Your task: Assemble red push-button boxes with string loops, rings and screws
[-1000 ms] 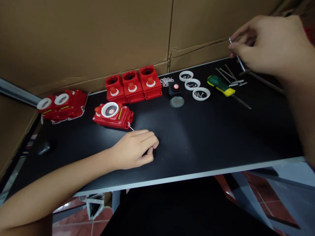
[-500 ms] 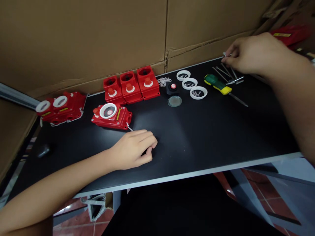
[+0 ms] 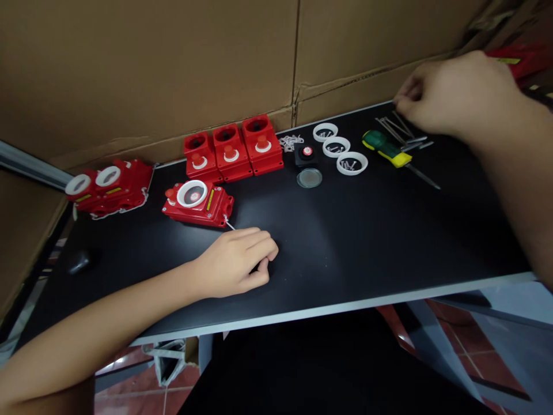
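Note:
My left hand (image 3: 239, 262) rests on the black tabletop in a loose fist, and nothing shows between its thumb and fingers. A white cord (image 3: 230, 224) runs from a red box with a white ring (image 3: 208, 208) to the back of that hand; its end is hidden. At the far right, my right hand (image 3: 453, 95) is above several long metal screws (image 3: 395, 128), thumb and fingers pinched. It is blurred, and whatever the fingertips hold is hidden. Near it lies a green and yellow screwdriver (image 3: 386, 148).
White rings (image 3: 352, 163) with small screws inside lie beside a black part with a red label (image 3: 306, 153) and a clear disc (image 3: 309, 178). Red housings (image 3: 231, 151) line the back against cardboard (image 3: 185, 69); more red boxes (image 3: 113, 187) stand left. A black mouse-like object (image 3: 79, 262) sits at left.
My right hand has shifted slightly to the right; the screw seen at its fingertips before no longer shows. My left hand stays on the table. The view has moved slightly.

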The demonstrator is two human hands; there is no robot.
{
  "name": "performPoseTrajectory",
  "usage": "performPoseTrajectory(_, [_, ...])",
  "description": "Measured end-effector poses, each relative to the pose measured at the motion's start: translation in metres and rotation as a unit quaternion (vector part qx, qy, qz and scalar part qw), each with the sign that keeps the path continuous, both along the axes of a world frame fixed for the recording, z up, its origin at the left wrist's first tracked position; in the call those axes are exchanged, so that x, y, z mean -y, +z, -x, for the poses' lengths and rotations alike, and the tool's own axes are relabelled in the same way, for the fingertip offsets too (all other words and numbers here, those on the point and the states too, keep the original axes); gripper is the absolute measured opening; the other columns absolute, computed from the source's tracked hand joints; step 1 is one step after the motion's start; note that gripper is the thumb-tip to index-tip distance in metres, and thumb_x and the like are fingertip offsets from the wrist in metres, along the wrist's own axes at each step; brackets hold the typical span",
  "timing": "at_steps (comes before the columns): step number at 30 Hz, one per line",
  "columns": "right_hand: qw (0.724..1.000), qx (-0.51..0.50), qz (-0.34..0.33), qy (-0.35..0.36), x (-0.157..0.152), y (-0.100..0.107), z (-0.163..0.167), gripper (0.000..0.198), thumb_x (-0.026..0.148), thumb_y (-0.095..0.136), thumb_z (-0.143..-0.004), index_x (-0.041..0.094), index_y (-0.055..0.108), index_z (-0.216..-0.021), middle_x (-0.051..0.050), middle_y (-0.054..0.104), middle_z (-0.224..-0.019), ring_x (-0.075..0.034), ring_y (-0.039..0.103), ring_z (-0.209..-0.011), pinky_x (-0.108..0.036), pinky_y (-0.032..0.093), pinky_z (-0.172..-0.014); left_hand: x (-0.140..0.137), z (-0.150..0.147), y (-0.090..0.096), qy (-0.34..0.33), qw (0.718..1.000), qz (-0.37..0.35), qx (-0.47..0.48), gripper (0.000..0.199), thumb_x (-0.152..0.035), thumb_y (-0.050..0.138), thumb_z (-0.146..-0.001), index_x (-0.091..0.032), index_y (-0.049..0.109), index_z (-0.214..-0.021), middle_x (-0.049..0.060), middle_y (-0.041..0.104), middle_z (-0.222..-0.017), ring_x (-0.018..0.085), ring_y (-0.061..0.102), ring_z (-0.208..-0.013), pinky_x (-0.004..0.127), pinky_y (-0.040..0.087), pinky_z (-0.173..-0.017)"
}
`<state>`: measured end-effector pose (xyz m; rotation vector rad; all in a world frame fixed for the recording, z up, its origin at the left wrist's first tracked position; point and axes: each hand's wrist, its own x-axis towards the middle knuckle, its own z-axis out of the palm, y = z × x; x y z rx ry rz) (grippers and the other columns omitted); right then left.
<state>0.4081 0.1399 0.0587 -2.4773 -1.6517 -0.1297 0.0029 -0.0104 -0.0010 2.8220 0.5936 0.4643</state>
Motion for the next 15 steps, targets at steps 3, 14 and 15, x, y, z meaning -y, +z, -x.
performPoseTrajectory(3, [0.997,0.019,-0.055,0.06,0.022,0.003,0.022,0.035,0.033,0.069,-0.101,0.015,0.089,-0.124,-0.012,0.09,-0.119,-0.025,0.082,-0.11,-0.041,0.04,-0.077,-0.001,0.0,0.002,0.002,1.0,-0.005,-0.002,0.018,-0.01,0.049,-0.104,-0.024,0.059,-0.098,-0.001,0.064,-0.083,0.018,0.054,-0.071,0.031,0.046,-0.068])
performPoseTrajectory(14, [0.968,0.07,0.089,0.222,0.057,-0.007,0.065,0.036,0.048,0.057,-0.111,0.019,0.078,-0.111,-0.016,0.082,-0.115,-0.028,0.068,-0.101,-0.039,0.034,-0.078,0.035,0.0,0.016,-0.244,0.947,-0.203,0.052,0.022,-0.02,0.069,-0.108,-0.023,0.081,-0.089,0.008,0.082,-0.122,0.022,0.068,-0.092,0.037,0.06,-0.073])
performPoseTrajectory(15, [0.969,0.072,0.1,0.215,0.057,-0.005,0.063,0.038,0.05,0.057,-0.112,0.018,0.078,-0.113,-0.017,0.081,-0.114,-0.028,0.067,-0.099,-0.039,0.034,-0.078,0.032,0.003,0.025,-0.246,0.942,-0.226,0.042,0.023,-0.021,0.069,-0.108,-0.022,0.081,-0.089,0.009,0.082,-0.12,0.023,0.07,-0.094,0.037,0.061,-0.073])
